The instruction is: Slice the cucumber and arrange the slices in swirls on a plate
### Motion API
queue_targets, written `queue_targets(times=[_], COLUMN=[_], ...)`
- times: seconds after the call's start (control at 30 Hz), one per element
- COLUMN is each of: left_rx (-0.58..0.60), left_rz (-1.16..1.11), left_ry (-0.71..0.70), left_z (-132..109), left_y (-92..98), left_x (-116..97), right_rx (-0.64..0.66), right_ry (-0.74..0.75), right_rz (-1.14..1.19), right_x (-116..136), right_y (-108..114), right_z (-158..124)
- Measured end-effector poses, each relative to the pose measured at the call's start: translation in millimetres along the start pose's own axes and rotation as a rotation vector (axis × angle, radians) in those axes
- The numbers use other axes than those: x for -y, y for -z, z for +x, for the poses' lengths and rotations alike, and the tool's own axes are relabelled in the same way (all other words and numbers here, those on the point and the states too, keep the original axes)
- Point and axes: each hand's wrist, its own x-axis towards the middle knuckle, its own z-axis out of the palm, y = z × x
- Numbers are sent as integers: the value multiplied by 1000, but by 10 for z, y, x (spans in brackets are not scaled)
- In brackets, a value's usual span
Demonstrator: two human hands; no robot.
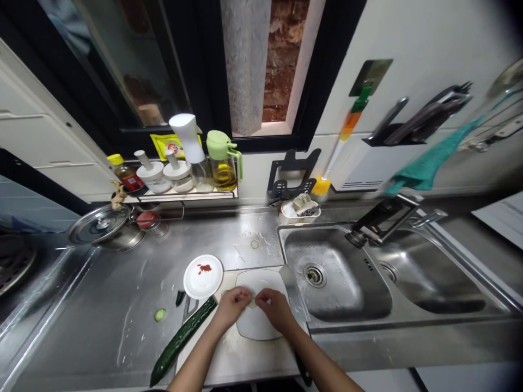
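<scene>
With fingertips pinched, your left hand (236, 304) and right hand (273, 306) seem to grip a thin cucumber slice (252, 303) midway between them, over the squarish white plate (260, 329).

Honestly, we can't read a single word here. The bottle (126, 173) with the yellow cap has a red label (132, 182), the yellow packet (160, 144) has some red-and-white print (174, 147), and the white sheet (503, 219) has faint grey marks, all too small or blurry for us.
</scene>
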Motion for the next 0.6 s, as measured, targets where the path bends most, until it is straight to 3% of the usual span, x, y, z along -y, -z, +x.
queue_targets(times=[0.2, 0.3, 0.47, 0.6], left_rx=[21, 63, 76, 44], left_rz=[-294, -413, -474, -455], left_ry=[407, 521, 524, 468], left_z=[54, 89, 174, 235], left_y=[-128, -183, -219, -213], left_x=[68, 70, 107, 122], right_rx=[16, 49, 78, 63], right_ry=[29, 52, 55, -66], right_rz=[28, 35, 68, 154], right_x=[-36, -47, -85, -146], right_y=[72, 98, 130, 111], right_z=[-37, -48, -55, -17])
